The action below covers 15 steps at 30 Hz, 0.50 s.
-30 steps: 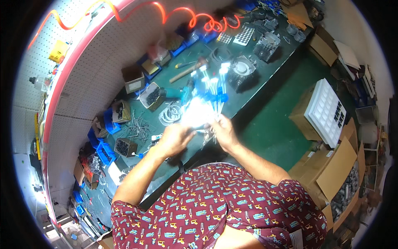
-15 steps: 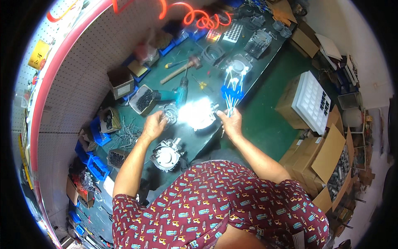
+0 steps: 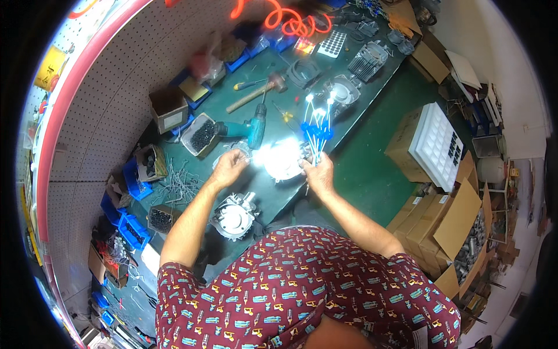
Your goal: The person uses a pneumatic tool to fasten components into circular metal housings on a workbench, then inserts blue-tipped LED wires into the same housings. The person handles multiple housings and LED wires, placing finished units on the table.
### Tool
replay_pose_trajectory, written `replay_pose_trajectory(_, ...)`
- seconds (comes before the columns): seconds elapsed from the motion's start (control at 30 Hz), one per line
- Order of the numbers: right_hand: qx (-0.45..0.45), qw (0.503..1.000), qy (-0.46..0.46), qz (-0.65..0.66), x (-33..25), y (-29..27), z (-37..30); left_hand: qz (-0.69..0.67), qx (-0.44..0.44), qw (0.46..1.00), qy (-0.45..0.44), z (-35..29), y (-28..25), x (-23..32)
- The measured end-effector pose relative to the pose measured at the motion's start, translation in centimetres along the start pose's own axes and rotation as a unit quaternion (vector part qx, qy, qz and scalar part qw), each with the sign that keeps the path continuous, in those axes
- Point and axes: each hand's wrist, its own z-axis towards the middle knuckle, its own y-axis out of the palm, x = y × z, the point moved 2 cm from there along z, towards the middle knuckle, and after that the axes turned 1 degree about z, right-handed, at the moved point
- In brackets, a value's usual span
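Note:
My right hand [image 3: 319, 174] is closed round the lower ends of a bundle of thin white-and-blue leads [image 3: 318, 131], whose tips fan out and glare white. Just left of it, a metal engine casting [image 3: 283, 165] lies on the bench, largely washed out by bright light. My left hand [image 3: 230, 167] is pinched at the casting's left side, above a round grey metal part [image 3: 232, 148]; whatever is between its fingers is too small to make out. Closer to me, by my left forearm, rests a second casting [image 3: 234, 216] with a round raised centre.
A teal power drill [image 3: 256, 128], a mallet [image 3: 258, 95] and a screwdriver [image 3: 250, 85] lie beyond my hands. Boxes of black screws [image 3: 201, 135] and blue bins [image 3: 135, 231] line the left side. Further castings [image 3: 368, 61] stand far right; cartons [image 3: 427, 224] sit beside the bench.
My right hand and the bundle have shifted slightly left, closer to the casting. My left hand has moved a little right and up, over the round grey part. The view has tilted slightly.

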Motion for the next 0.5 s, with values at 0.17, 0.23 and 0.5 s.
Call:
replay_pose_trajectory(0.17, -0.027, 0.998, 0.042, 0.046, -2.3, -0.4, -0.6, 0.007, -0.002, 1.000, 0.006, 0.3, 0.3, -0.7)
replay_pose_trajectory(0.23, -0.040, 0.995, 0.079, 0.046, -2.7, -0.4, -0.9, -0.040, -0.030, 0.999, -0.020, 0.6, 0.5, -0.7)
replay_pose_trajectory(0.5, -0.045, 0.995, 0.077, 0.048, -3.2, -0.7, -0.9, -0.050, -0.092, 0.994, -0.025, 2.5, 0.7, -0.9)
